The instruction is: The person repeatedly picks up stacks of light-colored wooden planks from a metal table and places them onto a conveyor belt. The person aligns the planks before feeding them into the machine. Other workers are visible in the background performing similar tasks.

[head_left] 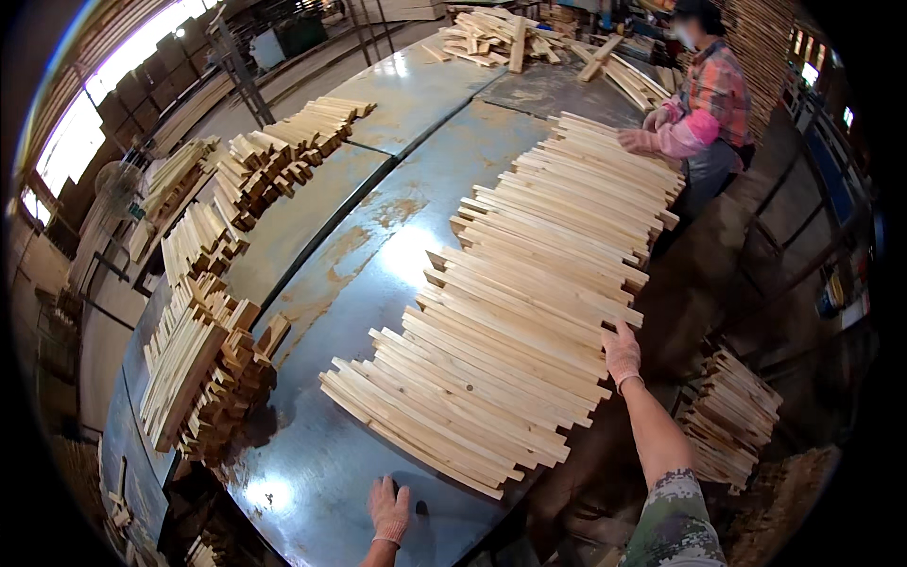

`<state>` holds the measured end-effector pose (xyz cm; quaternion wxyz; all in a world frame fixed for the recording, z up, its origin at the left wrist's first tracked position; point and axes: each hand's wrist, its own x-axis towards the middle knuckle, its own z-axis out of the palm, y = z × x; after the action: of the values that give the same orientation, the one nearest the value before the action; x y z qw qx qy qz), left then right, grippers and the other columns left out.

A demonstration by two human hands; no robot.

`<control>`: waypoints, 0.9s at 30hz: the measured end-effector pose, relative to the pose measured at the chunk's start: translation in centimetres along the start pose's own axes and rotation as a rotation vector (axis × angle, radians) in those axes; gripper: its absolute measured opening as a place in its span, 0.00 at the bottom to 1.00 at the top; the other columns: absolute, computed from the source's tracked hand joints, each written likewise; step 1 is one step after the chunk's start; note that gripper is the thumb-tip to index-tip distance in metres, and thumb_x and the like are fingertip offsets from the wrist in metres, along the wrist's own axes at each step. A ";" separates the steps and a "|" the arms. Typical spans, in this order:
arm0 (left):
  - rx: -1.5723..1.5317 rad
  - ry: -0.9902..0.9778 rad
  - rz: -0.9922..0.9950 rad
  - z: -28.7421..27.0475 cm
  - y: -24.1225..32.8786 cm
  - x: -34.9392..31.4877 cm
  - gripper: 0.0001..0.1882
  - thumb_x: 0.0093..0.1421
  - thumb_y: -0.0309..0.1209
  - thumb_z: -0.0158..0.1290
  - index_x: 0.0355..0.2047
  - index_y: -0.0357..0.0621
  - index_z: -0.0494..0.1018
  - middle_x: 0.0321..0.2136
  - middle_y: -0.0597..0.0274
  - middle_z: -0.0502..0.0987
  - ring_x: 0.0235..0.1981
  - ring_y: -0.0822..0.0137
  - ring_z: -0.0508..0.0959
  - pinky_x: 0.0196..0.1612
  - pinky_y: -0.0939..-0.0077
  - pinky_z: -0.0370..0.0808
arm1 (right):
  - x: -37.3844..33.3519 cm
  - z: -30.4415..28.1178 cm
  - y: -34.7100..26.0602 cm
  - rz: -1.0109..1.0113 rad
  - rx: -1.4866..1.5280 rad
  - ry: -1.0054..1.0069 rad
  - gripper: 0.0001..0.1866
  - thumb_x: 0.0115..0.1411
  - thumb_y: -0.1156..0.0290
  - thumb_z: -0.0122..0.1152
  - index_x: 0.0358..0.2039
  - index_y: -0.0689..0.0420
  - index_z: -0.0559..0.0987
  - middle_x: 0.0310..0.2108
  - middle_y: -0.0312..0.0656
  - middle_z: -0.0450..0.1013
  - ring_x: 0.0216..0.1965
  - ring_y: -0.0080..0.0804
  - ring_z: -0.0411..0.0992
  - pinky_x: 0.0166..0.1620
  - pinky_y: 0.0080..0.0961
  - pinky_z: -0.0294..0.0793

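A long row of pale wooden strips (pixel 510 274) lies side by side on the metal table (pixel 321 454), their ends uneven. My right hand (pixel 622 352), in a light work glove, touches the strips' right-hand ends, fingers stretched out along them. Near the table's front edge is my left hand (pixel 388 510), gloved too. Its fingers are apart and hold nothing, and it is a little short of the nearest strips. A dark mark (pixel 421 508) shows on the metal beside it.
Stacks of wooden strips (pixel 217 359) line the table's left side. At the far right end of the row, a co-worker (pixel 713 104) in a plaid shirt and pink sleeves reaches over the strips. Loose offcuts (pixel 491 40) pile up at the back. Another bundle (pixel 727 416) stands low at right.
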<state>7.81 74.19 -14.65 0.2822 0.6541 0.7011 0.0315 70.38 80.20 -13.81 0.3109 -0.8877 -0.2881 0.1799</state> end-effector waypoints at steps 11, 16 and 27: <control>-0.347 0.128 -0.189 0.2 1.6 5.3 0.30 0.75 0.50 0.39 0.65 0.40 0.70 0.70 0.38 0.62 0.68 0.35 0.62 0.72 0.38 0.55 | -17.5 -1.5 1.4 -0.104 0.246 -0.265 0.26 0.66 0.64 0.68 0.60 0.65 0.77 0.37 0.39 0.79 0.37 0.24 0.75 0.45 0.26 0.78; 0.095 0.061 -0.015 -2.7 -5.9 5.7 0.31 0.74 0.51 0.40 0.65 0.43 0.71 0.71 0.36 0.60 0.68 0.33 0.62 0.72 0.35 0.53 | -16.2 0.6 1.0 -0.336 0.033 -0.543 0.30 0.63 0.58 0.67 0.60 0.64 0.78 0.46 0.58 0.81 0.47 0.51 0.81 0.54 0.40 0.79; -0.773 0.173 -0.241 -0.9 -4.1 8.3 0.32 0.72 0.46 0.49 0.71 0.43 0.65 0.69 0.41 0.65 0.70 0.45 0.64 0.72 0.50 0.58 | -10.6 11.4 -11.2 0.019 0.677 -0.525 0.38 0.65 0.66 0.67 0.71 0.68 0.67 0.57 0.45 0.76 0.57 0.34 0.74 0.61 0.27 0.73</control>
<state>3.84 81.61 -18.52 0.4485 0.4083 0.7304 0.3141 52.03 85.86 -13.42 0.4992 -0.6623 -0.2739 0.4870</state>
